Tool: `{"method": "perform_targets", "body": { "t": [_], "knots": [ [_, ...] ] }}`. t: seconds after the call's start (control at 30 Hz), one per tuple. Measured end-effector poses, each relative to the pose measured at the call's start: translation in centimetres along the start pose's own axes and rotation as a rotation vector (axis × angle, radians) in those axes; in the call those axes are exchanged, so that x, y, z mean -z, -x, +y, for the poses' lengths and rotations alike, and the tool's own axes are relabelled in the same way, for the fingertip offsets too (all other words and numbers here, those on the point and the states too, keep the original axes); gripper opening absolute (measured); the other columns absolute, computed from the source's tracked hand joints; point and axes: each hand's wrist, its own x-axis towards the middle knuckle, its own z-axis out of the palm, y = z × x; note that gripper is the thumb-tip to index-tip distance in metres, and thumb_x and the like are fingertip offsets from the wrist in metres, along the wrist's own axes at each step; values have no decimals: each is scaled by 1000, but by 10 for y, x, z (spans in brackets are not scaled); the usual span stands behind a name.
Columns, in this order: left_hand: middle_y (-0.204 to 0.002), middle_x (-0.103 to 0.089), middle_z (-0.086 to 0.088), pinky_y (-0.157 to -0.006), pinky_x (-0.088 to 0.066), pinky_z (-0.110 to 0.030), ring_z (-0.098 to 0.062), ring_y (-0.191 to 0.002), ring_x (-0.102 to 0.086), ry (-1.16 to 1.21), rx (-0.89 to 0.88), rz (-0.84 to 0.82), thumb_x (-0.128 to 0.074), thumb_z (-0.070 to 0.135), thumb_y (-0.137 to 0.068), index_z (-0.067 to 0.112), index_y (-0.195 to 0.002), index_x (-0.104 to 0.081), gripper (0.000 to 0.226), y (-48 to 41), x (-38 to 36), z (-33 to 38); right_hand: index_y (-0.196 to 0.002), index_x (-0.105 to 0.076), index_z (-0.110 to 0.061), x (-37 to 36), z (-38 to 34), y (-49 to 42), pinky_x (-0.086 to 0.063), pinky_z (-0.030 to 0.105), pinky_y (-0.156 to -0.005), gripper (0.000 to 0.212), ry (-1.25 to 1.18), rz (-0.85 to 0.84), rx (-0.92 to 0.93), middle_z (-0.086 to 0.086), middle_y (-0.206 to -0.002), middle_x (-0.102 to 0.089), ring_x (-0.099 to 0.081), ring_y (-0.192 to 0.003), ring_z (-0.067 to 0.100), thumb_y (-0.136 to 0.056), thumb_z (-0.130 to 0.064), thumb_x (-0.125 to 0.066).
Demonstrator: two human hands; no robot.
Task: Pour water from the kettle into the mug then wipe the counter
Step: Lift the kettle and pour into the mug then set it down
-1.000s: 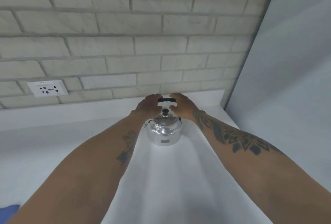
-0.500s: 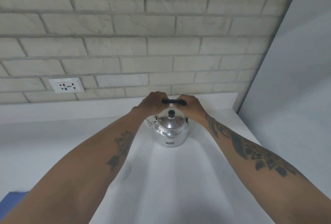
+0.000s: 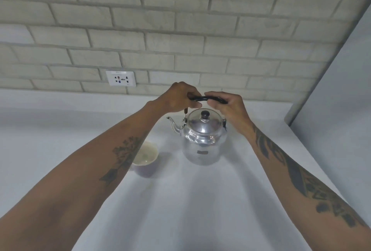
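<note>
A shiny metal kettle (image 3: 203, 142) with a black lid knob and a spout pointing left stands on the white counter (image 3: 192, 200). Its black handle is raised upright over the lid. My left hand (image 3: 177, 99) grips the left end of that handle, and my right hand (image 3: 228, 106) grips the right end. To the kettle's left sits a purple mug (image 3: 145, 159) with a pale inside, partly hidden behind my left forearm.
A pale brick wall runs along the back, with a white power socket (image 3: 121, 78) at its base left of the hands. A plain grey wall (image 3: 341, 110) closes off the counter on the right.
The kettle's handle has come up upright, held by both hands. The kettle sits nearer me and the mug has come into sight beside my left forearm as the view shifted.
</note>
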Motion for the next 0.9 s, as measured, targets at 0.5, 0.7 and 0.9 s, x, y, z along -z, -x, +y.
{"method": "perform_targets", "body": {
  "t": [0.5,0.7,0.9],
  "knots": [
    [-137,-46,3,-100,-43,-27,-11,-126,-44,41,358,-185,-95,36,-56,18,-148,-38,109,170,17,-147,-107,-77,-17,-52,-60,16,-50,24,-99,24,325,-202,82,-6,-105,-76,-69,-104,5,-83,-14,-75],
    [-128,-54,3,-102,-48,-41,-22,-120,-54,47,329,-90,-83,67,-35,20,-135,-51,115,175,-12,-167,-104,-78,-21,-67,-85,19,-51,24,-98,22,472,-263,103,-8,-102,-76,-69,-99,2,-83,-17,-75],
    [-99,-62,13,-91,-54,-47,-17,-98,-62,110,266,-17,-87,54,-45,30,-99,-63,63,175,-14,-167,-104,-79,-20,-80,-101,16,-44,1,-86,21,612,-312,139,-8,-102,-75,-64,-92,-6,-83,-19,-75]
  ]
}}
